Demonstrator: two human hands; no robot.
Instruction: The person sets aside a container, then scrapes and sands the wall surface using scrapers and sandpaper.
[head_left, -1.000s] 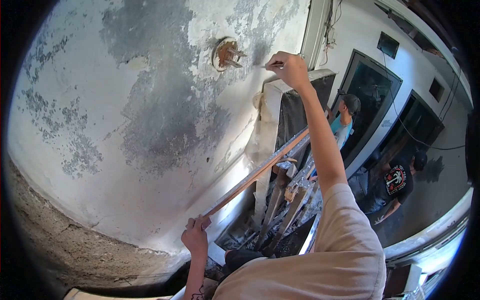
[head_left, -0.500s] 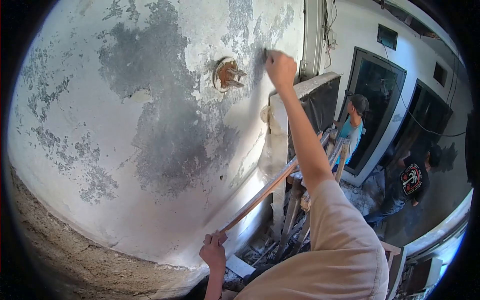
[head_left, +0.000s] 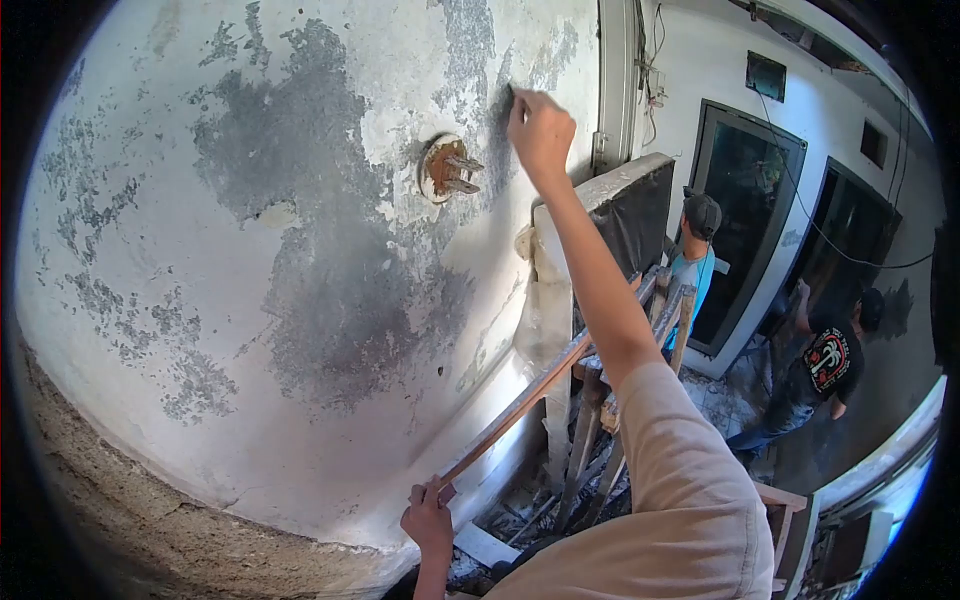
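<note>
My right hand (head_left: 543, 132) is raised against the peeling wall (head_left: 330, 280), closed with a small dark edge (head_left: 512, 90) showing at its fingertips. What kind of thing this is, I cannot make out. Just left of that hand, a round rusty fixture (head_left: 440, 168) with metal prongs sticks out of the wall. Lower down, my left hand (head_left: 428, 518) has its fingers closed around a small reddish-brown piece (head_left: 447, 494). The near end of a long wooden strip (head_left: 515, 410) meets that hand; whether the fingers also grip the strip is unclear.
Upright wooden bars (head_left: 580, 440) stand below my right arm, amid debris. A slab with dark sheeting (head_left: 635, 215) juts out beyond them. One person in a cap (head_left: 702, 215) stands near a doorway; another in a dark shirt (head_left: 830, 355) is farther right. A cable (head_left: 850, 250) hangs across.
My right hand has moved up along the wall relative to the rusty fixture. My left hand stays at the strip's end. The view has shifted slightly, and the person in the cap has turned.
</note>
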